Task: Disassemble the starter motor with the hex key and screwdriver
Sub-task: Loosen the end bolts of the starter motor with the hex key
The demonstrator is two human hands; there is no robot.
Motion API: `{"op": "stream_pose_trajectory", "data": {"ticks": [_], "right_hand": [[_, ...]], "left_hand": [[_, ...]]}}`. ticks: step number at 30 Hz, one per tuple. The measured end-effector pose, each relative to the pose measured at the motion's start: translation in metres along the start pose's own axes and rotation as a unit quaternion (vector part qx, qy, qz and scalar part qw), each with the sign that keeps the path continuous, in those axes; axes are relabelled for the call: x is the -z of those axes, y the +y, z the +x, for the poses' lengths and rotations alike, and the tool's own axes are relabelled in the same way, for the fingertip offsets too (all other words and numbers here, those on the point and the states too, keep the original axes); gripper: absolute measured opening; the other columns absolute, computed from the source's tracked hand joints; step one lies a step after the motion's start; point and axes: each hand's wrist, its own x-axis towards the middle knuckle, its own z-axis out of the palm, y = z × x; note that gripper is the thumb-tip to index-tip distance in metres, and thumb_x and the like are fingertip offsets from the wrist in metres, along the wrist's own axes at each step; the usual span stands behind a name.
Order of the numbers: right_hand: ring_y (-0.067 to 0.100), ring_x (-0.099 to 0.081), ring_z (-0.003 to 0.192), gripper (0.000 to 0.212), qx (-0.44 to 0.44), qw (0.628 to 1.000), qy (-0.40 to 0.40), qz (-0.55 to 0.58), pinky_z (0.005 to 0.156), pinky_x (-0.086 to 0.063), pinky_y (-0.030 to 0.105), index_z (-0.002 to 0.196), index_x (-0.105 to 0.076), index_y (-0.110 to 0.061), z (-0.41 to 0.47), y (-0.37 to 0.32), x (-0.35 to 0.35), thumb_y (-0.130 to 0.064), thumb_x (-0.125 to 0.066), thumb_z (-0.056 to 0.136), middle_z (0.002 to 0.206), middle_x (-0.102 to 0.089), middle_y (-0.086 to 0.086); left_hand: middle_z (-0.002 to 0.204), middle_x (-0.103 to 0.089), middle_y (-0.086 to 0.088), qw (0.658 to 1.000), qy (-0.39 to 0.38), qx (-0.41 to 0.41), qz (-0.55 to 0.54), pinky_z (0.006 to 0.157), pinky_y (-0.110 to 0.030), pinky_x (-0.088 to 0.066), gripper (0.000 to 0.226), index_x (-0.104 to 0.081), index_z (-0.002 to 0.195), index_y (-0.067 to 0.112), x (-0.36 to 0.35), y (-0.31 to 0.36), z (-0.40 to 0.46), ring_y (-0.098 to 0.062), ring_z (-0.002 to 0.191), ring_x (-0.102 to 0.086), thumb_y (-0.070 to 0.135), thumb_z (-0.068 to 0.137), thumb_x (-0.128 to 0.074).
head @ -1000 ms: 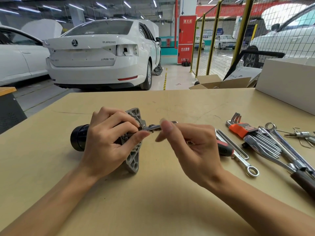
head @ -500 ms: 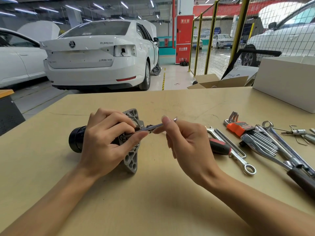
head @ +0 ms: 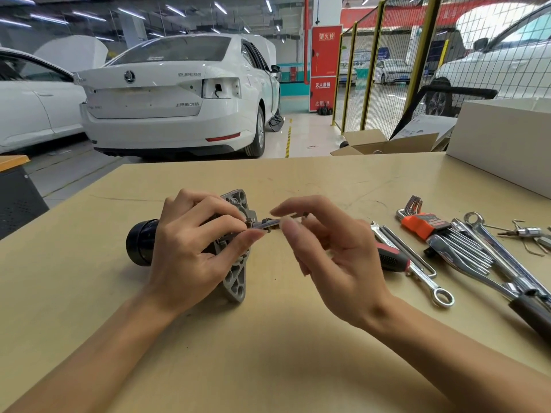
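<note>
The tan workbench (head: 268, 353) is bearing the starter motor (head: 235, 275), which is lying on its side near the middle, black cylindrical end (head: 140, 242) pointing left and grey flange facing right; the left hand (head: 193, 251) is curling over the housing, thumb and forefinger pinching at the base of a slim metal tool (head: 269, 223) projecting from the flange; whether this is the hex key cannot be told. The right hand (head: 334, 254) is hanging just beside that tool with fingers loosely spread, gripping nothing. To the right, a red-and-black screwdriver handle (head: 389, 257), a ring spanner (head: 429, 281) and an orange-holdered hex key set (head: 423, 225) are lying close together; a white box (head: 501, 138) is sitting at the far right corner. Beyond the bench, a white saloon car (head: 167, 96) is standing on the workshop floor; a yellow-framed mesh fence (head: 387, 70) is running along the right; a red cabinet (head: 325, 67) is standing against a pillar.
</note>
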Motion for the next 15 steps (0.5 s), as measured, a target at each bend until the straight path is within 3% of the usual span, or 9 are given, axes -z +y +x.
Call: {"op": "stream_pose_trajectory", "data": {"ticks": [3,6,11,14,15], "right_hand": [[0.022,-0.041,0.038,0.035,0.039,0.999,-0.002,-0.007,0.041,-0.032,0.035,0.076,-0.068,0.001,0.0009,0.0002,0.0005,-0.023,-0.052,0.097,0.044,-0.043,0.006],[0.017,-0.041,0.040,0.051,0.016,0.999,0.026,-0.025,0.044,-0.034,0.039,0.060,-0.067,0.002,0.0017,0.0042,-0.0004,-0.029,-0.051,0.097,0.044,-0.043,0.002],[0.018,-0.057,0.060,0.049,-0.093,0.992,0.045,-0.066,0.061,-0.045,0.041,0.064,-0.076,-0.024,0.0046,0.0056,0.0004,-0.053,-0.048,0.092,0.054,-0.053,-0.007],[0.015,-0.051,0.049,0.051,-0.116,0.992,0.031,-0.028,0.068,-0.049,0.047,0.069,-0.076,-0.020,0.0049,0.0031,-0.0017,-0.056,-0.048,0.092,0.049,-0.048,-0.001],[0.023,-0.045,0.045,0.052,-0.124,0.992,0.025,-0.009,0.069,-0.050,0.048,0.071,-0.076,-0.017,0.0047,0.0021,-0.0019,-0.056,-0.048,0.092,0.047,-0.043,0.007]], "left_hand": [[0.081,-0.072,-0.002,1.000,0.001,0.002,0.003,0.081,-0.036,-0.039,0.036,-0.075,0.071,0.006,-0.0009,0.0000,0.0000,-0.029,0.086,-0.060,0.036,0.089,-0.066],[0.082,-0.072,-0.002,1.000,-0.002,0.006,0.003,0.079,-0.039,-0.040,0.034,-0.075,0.071,0.006,-0.0009,0.0000,0.0002,-0.028,0.085,-0.060,0.035,0.088,-0.067],[0.082,-0.072,-0.002,1.000,-0.002,0.009,0.001,0.078,-0.038,-0.041,0.035,-0.075,0.071,0.005,-0.0005,-0.0018,0.0006,-0.027,0.084,-0.059,0.035,0.089,-0.067],[0.082,-0.072,-0.002,1.000,-0.003,0.007,0.002,0.080,-0.035,-0.040,0.035,-0.075,0.071,0.005,0.0007,-0.0020,0.0003,-0.026,0.085,-0.059,0.035,0.088,-0.067],[0.082,-0.072,-0.002,1.000,-0.004,0.006,0.001,0.080,-0.035,-0.040,0.035,-0.075,0.071,0.005,0.0010,-0.0020,0.0002,-0.026,0.084,-0.059,0.035,0.088,-0.068]]}}
